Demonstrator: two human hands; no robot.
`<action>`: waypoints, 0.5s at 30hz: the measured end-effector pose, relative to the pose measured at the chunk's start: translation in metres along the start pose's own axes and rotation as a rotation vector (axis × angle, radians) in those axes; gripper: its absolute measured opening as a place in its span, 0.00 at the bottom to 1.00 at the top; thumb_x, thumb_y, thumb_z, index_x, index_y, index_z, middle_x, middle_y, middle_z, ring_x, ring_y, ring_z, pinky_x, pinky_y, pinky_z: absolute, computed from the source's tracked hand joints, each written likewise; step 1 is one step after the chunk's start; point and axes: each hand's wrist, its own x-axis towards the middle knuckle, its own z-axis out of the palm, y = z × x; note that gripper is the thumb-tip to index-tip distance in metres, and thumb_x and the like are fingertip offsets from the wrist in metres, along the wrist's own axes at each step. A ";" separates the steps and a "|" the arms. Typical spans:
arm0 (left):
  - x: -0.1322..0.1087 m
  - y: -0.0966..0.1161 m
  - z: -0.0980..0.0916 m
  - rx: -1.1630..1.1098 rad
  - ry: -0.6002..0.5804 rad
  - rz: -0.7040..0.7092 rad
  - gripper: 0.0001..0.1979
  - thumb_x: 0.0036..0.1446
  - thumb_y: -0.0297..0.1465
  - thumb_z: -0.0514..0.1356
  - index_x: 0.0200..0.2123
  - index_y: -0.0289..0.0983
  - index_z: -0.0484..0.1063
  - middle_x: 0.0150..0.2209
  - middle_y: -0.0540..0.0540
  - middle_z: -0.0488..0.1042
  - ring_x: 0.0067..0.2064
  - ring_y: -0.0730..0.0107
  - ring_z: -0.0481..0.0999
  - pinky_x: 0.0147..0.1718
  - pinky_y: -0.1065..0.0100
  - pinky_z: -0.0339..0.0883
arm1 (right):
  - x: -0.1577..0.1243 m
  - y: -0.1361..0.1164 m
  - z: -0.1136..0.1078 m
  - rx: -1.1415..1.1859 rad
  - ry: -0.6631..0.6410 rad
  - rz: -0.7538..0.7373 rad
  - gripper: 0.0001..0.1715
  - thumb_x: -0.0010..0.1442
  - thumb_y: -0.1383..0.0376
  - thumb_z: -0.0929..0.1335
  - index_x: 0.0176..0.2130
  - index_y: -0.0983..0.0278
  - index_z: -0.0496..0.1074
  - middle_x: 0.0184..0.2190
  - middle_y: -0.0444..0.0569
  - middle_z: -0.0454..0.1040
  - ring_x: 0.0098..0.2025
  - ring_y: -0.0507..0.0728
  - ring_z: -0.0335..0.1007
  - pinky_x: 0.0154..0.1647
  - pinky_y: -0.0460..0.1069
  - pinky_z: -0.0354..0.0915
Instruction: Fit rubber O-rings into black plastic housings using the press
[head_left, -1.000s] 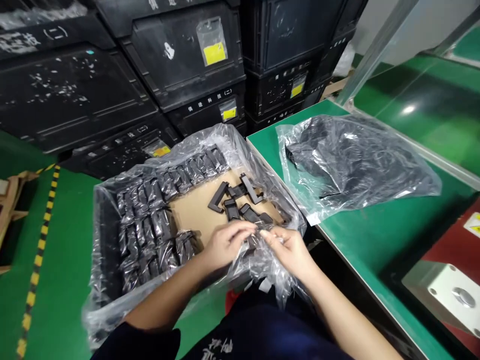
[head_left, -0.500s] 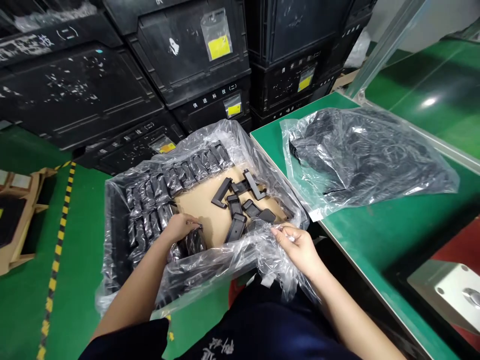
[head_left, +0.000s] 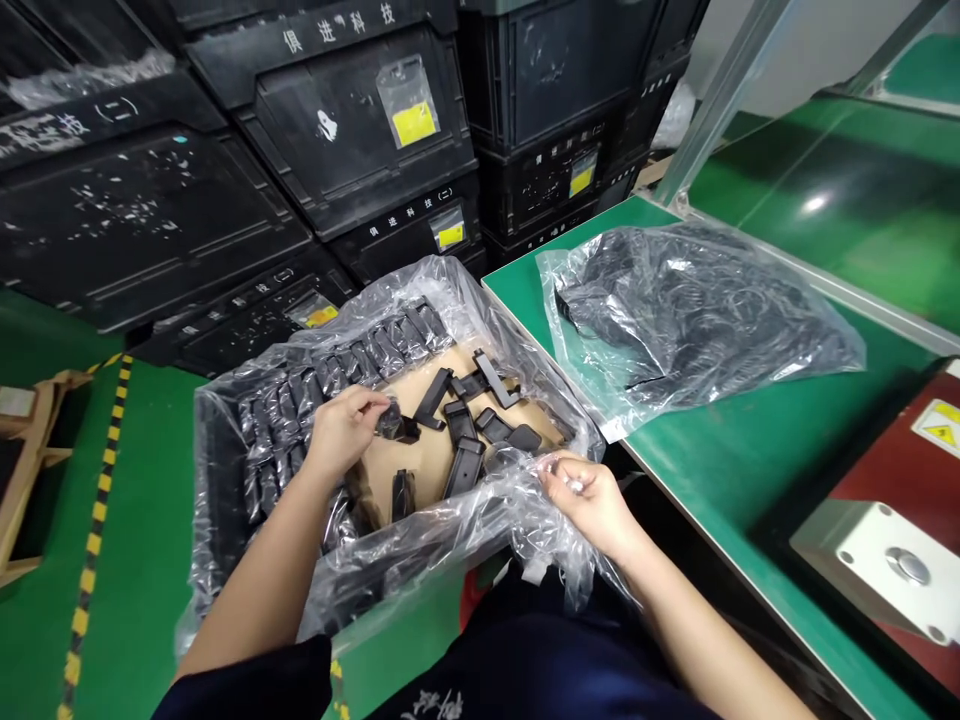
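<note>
My left hand is over the cardboard layer of a plastic-lined box. Its fingers are closed on a black plastic part, which looks bagged in clear film. My right hand is closed on crumpled clear plastic at the box's near right corner. Between my hands, several bare black plastic parts lie loose on the cardboard. Another black part stands by the near wall. Rows of bagged black parts fill the left and far sides.
A green worktable adjoins the box on the right, bearing a large clear bag of black items. Black crates are stacked behind. A white button box sits at the lower right. Yellow-black tape marks the green floor.
My left hand has moved up and away from the near wall, lifting a bagged black part. My right hand keeps its hold on the plastic. The view has shifted slightly.
</note>
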 end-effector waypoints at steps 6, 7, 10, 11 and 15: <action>0.015 0.019 0.002 0.031 -0.019 0.126 0.12 0.60 0.31 0.51 0.32 0.38 0.75 0.34 0.46 0.76 0.38 0.68 0.75 0.42 0.68 0.67 | -0.001 0.001 0.003 -0.039 0.020 0.070 0.20 0.54 0.60 0.67 0.20 0.61 0.54 0.18 0.38 0.55 0.22 0.48 0.50 0.23 0.45 0.52; 0.017 0.020 0.001 0.039 -0.012 0.131 0.12 0.60 0.30 0.51 0.32 0.38 0.74 0.33 0.46 0.76 0.37 0.68 0.75 0.41 0.68 0.67 | -0.001 0.001 0.002 -0.052 0.030 0.067 0.18 0.54 0.61 0.67 0.21 0.61 0.54 0.19 0.38 0.54 0.22 0.48 0.50 0.23 0.45 0.52; 0.022 0.029 -0.005 0.009 0.017 0.150 0.12 0.60 0.30 0.52 0.31 0.38 0.74 0.32 0.47 0.76 0.36 0.68 0.74 0.39 0.69 0.68 | -0.002 0.000 0.000 -0.048 0.045 0.070 0.14 0.53 0.62 0.68 0.25 0.61 0.58 0.20 0.38 0.56 0.23 0.49 0.52 0.24 0.45 0.53; 0.021 0.036 -0.007 -0.026 0.019 0.172 0.11 0.59 0.30 0.52 0.31 0.38 0.75 0.33 0.47 0.76 0.36 0.69 0.75 0.39 0.69 0.68 | -0.002 -0.001 0.000 -0.029 0.042 0.081 0.11 0.53 0.61 0.69 0.28 0.61 0.61 0.21 0.38 0.58 0.23 0.49 0.53 0.24 0.45 0.55; 0.012 0.083 -0.003 -0.303 -0.047 0.319 0.08 0.58 0.27 0.56 0.31 0.38 0.76 0.33 0.47 0.77 0.36 0.69 0.75 0.39 0.69 0.69 | 0.005 -0.015 0.005 0.000 0.015 0.044 0.28 0.54 0.57 0.71 0.53 0.60 0.65 0.27 0.41 0.68 0.27 0.53 0.64 0.30 0.47 0.63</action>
